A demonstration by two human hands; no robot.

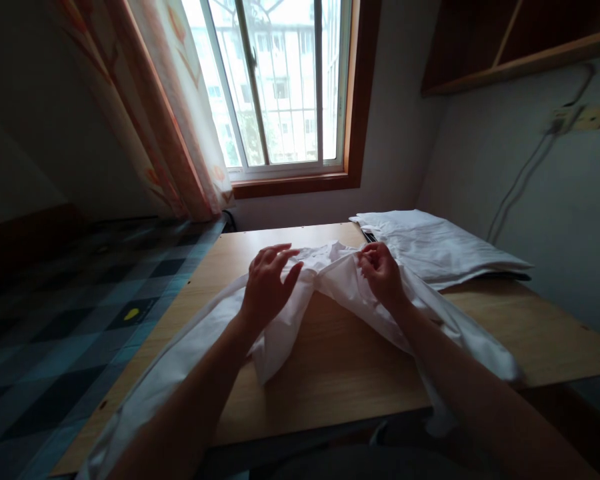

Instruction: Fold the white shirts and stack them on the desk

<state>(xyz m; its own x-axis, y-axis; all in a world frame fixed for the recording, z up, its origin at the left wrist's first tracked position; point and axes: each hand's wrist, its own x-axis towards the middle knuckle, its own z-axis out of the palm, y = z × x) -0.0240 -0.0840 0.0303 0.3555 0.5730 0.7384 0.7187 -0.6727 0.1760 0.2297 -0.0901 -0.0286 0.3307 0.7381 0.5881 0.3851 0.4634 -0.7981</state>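
Observation:
A white shirt (290,327) is spread loosely over a wooden board, its two front sides parted and bare wood showing between them. One long sleeve runs toward me on the left, another part trails to the right and over the near edge. Over the shirt's left side near the collar, my left hand (271,279) has its thumb and fingers apart; whether it touches the cloth is unclear. My right hand (381,272) has its fingers curled closed, pinching the white fabric on the right side of the collar.
The wooden board (330,373) carries a folded white cloth (435,243) at back right, over something dark. Left of it lies a blue and black checked bedspread (70,360). A window (280,87) with a patterned curtain (155,120) is ahead; a wall outlet (583,119) with a cord is right.

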